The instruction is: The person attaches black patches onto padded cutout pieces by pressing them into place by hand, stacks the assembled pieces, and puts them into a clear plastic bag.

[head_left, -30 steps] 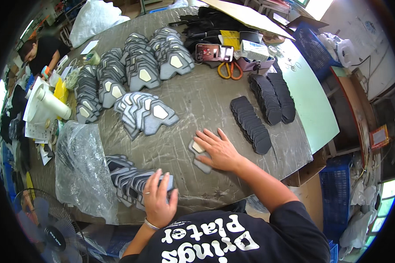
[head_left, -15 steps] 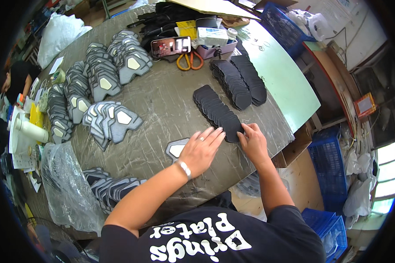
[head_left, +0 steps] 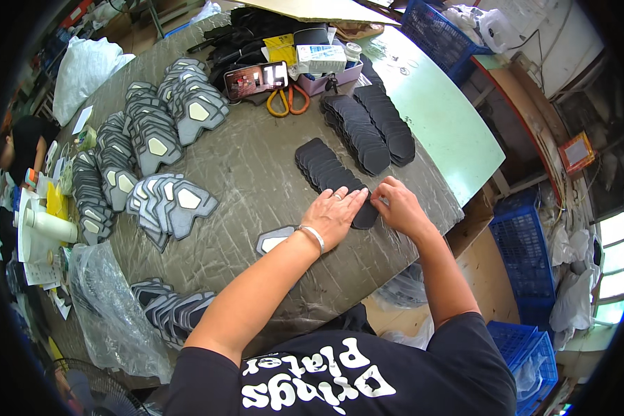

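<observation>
Pad row (head_left: 324,166), black | axis upper-left to lower-right | left hand (head_left: 333,218): flat, lower end | right hand (head_left: 401,206): pinched alongside, hold unclear

Shirt (head_left: 433,360): I see black, short-sleeved, with bold white lettering (head_left: 336,392).
Wristband (head_left: 315,237): silvery, narrow.
Ring (head_left: 338,197): slim, left hand (head_left: 333,216).

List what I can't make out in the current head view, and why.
All in the head view:
Grey pad: right part hidden behind the left forearm.
Nearest row of black pads: partly covered by the left hand.
Right hand: detail too small to tell whether its grip holds a pad.
Fan: cut off by the lower edge.
</observation>
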Tool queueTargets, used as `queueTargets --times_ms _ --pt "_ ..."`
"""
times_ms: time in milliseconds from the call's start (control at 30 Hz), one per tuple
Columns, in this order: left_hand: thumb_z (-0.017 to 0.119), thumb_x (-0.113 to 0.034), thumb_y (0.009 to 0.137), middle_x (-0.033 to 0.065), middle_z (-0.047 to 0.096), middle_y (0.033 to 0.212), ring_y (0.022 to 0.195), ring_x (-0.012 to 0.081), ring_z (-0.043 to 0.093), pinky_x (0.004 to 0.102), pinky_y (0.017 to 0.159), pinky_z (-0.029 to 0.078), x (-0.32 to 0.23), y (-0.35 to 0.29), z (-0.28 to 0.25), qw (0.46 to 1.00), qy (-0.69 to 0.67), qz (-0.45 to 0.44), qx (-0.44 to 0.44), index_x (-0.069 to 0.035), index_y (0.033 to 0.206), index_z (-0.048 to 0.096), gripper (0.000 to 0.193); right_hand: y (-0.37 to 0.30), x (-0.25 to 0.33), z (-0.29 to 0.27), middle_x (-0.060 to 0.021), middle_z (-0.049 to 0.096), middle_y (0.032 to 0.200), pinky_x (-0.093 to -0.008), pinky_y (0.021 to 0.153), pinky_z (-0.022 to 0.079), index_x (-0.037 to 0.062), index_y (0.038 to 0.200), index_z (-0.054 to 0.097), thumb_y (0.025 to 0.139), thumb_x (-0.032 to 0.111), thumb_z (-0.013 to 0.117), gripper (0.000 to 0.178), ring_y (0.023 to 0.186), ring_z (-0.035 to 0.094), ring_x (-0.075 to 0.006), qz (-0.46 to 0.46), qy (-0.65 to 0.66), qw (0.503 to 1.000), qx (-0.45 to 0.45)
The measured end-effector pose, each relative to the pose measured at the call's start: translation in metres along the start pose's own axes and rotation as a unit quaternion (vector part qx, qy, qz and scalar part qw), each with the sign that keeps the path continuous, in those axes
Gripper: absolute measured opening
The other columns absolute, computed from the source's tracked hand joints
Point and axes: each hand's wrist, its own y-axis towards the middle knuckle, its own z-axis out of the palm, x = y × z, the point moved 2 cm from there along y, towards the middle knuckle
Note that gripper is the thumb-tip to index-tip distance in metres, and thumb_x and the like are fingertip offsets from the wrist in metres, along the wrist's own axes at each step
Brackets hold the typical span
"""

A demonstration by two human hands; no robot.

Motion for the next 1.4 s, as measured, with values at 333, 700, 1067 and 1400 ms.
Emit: queueTargets --times_ms 333,700,1067,1400 --pt "0.048 -0.008 0.089 0.0063 0.053 0.142 0.127 0.0239 0.050 0.0384 0.104 0.040 0.006 -0.010 -0.004 0.999 -0.032 -0.002 -0.006 -0.009 0.147 0.039 0.059 -0.059 0.054 -0.038 -0.0109 0.060 0.102 -0.0336 0.081 0.047 0.0024 0.087 0.055 0.085 0.004 0.063 0.008 0.091 0.059 -0.0247 -0.106 0.187 0.973 0.087" --pt "0.067 -0.010 0.083 0.0140 0.061 0.122 0.110 0.0324 0.058 0.0416 0.092 0.046 -0.010 -0.175 -0.065 0.955 -0.108 -0.256 -0.108 -0.001 0.121 0.061 0.039 -0.043 0.085 0.055 0.0048 0.057 0.076 -0.0188 0.059 0.043 0.0038 0.096 0.055 0.087 0.006 0.074 0.021 0.068 0.052 -0.0019 0.156 0.474 0.860 0.106" --pt "0.071 -0.014 0.081 0.0139 0.058 0.130 0.114 0.0287 0.056 0.0390 0.092 0.045 -0.029 -0.203 -0.039 0.961 -0.067 -0.243 -0.116 0.000 0.120 0.061 0.042 -0.005 0.115 0.090 -0.0001 0.058 0.073 -0.0222 0.060 0.046 -0.0020 0.129 0.050 0.085 0.007 0.074 0.051 0.065 0.051 -0.0054 0.040 0.345 0.927 0.138" --pt "0.073 -0.013 0.080 0.0130 0.055 0.135 0.114 0.0279 0.055 0.0382 0.093 0.045 -0.026 -0.204 -0.036 0.951 -0.080 -0.259 -0.145 -0.001 0.123 0.059 0.047 0.006 0.125 0.092 -0.0046 0.060 0.073 -0.0272 0.063 0.048 -0.0006 0.131 0.048 0.084 0.006 0.074 0.054 0.065 0.056 -0.0117 0.032 0.281 0.947 0.151"
